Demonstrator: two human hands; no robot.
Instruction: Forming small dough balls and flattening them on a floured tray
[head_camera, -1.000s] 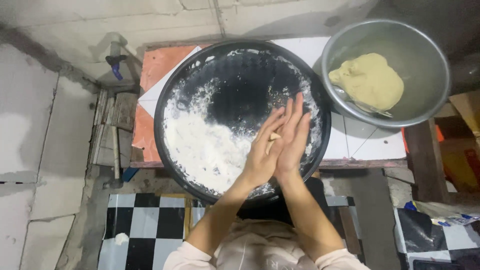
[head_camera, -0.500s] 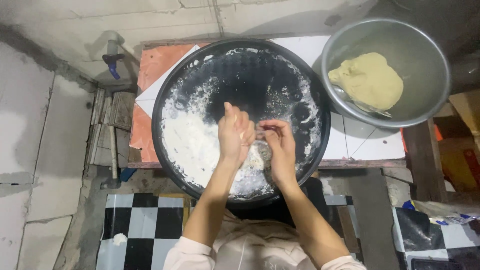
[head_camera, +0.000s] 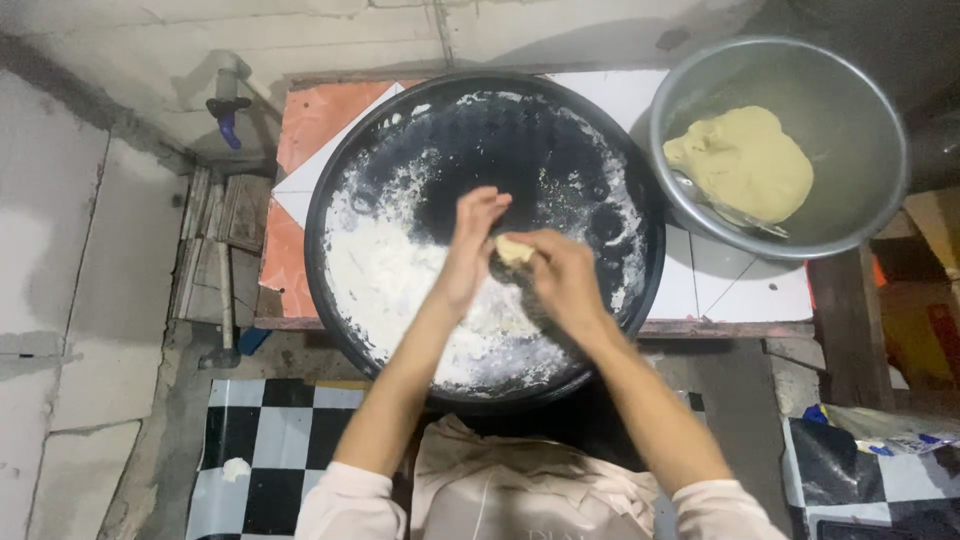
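Your hands are both up over the black round pan (head_camera: 400, 150), above its middle. Small pale dough piece (head_camera: 513, 248) sits between them. Your right hand (head_camera: 562, 280) is curled around it from the right, fingers bent in, holding it. Your left hand (head_camera: 472, 245) is pressed flat against the dough from the left w/ fingers straight and pointing up, thumb side toward you. So: R hand closed on the dough, L hand open-flat but in contact w/ it. Can't tell how much of the piece is hidden inside your R palm.

Pan is dusted w/ white flour (head_camera: 385, 285), heaped mostly on the left and near side under your forearms; far side is mostly bare black w/ specks. Pan rests on a tiled tabletop (head_camera: 320, 120), orange and white tiles, pan rim overhanging the near edge.

Metal bowl (head_camera: 860, 90) is to the right of the pan, rims just beside each other, on the same top. Big yellowish dough lump (head_camera: 745, 165) lies inside it, a metal utensil (head_camera: 725, 210) at its near edge.

Below you: black/white chequered floor (head_camera: 270, 440), light cloth over your lap (head_camera: 520, 490). Concrete wall and a blue tap (head_camera: 226, 110) to the upper left, well apart from the pan
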